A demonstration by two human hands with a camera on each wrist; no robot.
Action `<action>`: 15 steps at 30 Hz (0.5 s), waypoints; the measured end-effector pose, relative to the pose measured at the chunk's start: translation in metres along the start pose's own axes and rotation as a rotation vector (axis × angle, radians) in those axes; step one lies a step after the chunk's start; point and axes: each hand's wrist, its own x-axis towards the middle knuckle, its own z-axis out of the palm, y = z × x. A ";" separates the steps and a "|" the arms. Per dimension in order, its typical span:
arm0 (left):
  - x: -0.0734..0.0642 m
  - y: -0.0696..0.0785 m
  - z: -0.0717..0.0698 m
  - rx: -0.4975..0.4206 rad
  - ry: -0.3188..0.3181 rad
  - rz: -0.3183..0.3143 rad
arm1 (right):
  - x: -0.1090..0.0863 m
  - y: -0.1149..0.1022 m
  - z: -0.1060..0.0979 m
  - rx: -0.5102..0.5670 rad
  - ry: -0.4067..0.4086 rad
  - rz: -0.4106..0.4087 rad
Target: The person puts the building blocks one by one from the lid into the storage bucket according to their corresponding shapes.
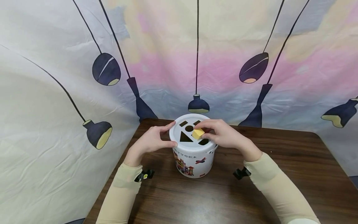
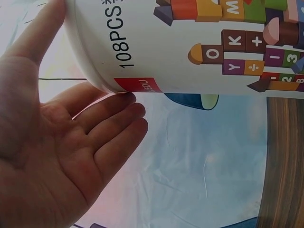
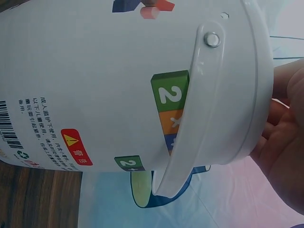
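A white bucket with printed building-block pictures stands upright on the table. Its white lid has several cut-out holes, among them a triangle and a circle. My right hand pinches a yellow block between thumb and fingers, right at a hole on the lid's right half. In the right wrist view the block is hidden behind the lid's rim. My left hand rests against the left side of the lid, thumb and fingers spread along the rim; the left wrist view shows its fingers nearly straight.
The brown wooden table runs up to a curtain printed with hanging lamps. A white carrying handle hangs on the bucket's side. Each forearm wears a beige sleeve and a black wrist strap.
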 end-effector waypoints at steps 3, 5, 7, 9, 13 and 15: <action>0.001 0.000 0.000 0.002 -0.004 -0.002 | 0.000 -0.001 0.000 -0.025 -0.016 0.020; 0.002 -0.001 0.001 -0.002 -0.006 -0.001 | 0.000 -0.002 -0.001 -0.038 -0.026 0.031; 0.002 -0.001 0.001 -0.004 -0.001 -0.002 | 0.001 -0.002 -0.001 -0.048 -0.036 0.032; 0.001 -0.002 0.002 -0.007 0.008 0.004 | 0.001 -0.002 0.000 -0.051 -0.037 0.022; -0.004 -0.007 0.005 -0.002 0.011 0.061 | -0.007 0.002 0.003 -0.050 0.070 -0.044; -0.007 -0.014 0.010 -0.005 0.004 0.117 | -0.017 0.007 0.004 -0.064 0.198 -0.088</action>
